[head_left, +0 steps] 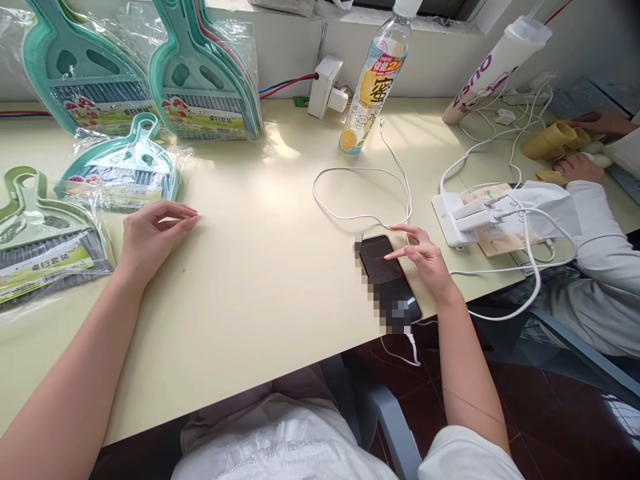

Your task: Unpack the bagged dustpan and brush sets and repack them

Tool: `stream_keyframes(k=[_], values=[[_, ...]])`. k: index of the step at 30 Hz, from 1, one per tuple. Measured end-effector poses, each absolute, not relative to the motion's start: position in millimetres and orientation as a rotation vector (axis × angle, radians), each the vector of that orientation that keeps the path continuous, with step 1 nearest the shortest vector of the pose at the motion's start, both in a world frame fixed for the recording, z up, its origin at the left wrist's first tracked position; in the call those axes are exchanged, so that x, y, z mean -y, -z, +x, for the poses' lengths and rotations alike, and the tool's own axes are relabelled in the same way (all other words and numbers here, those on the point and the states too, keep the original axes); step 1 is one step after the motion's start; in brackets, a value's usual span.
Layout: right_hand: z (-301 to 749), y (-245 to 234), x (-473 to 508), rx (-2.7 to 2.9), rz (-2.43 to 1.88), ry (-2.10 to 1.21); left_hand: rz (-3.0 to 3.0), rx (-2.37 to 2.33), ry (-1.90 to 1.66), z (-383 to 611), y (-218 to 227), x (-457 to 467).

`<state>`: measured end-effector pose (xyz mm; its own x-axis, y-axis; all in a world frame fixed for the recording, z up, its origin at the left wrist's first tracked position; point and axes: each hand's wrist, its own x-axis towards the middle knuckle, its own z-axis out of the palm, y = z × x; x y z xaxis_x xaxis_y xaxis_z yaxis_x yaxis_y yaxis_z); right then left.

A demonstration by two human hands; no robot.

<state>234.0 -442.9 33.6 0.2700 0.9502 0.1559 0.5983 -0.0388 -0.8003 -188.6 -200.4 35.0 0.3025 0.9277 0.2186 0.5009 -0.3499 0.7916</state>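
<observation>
My left hand rests on the pale yellow table, fingers loosely curled and holding nothing, just right of a bagged teal dustpan-and-brush set. My right hand hovers over a dark phone lying near the table's front edge. Its fingers are spread and the index fingertip touches the screen. A white cable loops from the phone toward the back of the table.
More bagged dustpan sets lie at far left and lean on the back wall. A lemon drink bottle, a white plug adapter, a power strip with chargers and a white-purple tube stand behind. Another person's hands work at right.
</observation>
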Motion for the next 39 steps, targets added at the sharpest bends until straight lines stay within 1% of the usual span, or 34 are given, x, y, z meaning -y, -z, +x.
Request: stream_keyframes(k=[8, 14, 19, 31, 39], values=[[234, -42, 451, 1.357, -1.709, -0.558, 1.959, -1.270, -0.900, -191, -32, 198], [236, -49, 458, 1.440, -1.700, -0.728, 1.935, -1.268, -0.885, -191, -33, 199], [233, -45, 455, 1.455, -1.719, -0.654, 1.923, -1.260, -0.882, -191, -34, 199], [231, -46, 456, 1.466, -1.730, -0.647, 1.956, -1.287, -0.856, -190, -34, 198], [235, -49, 460, 1.555, -1.686, -0.830, 1.958, -1.299, -0.851, -190, -34, 198]])
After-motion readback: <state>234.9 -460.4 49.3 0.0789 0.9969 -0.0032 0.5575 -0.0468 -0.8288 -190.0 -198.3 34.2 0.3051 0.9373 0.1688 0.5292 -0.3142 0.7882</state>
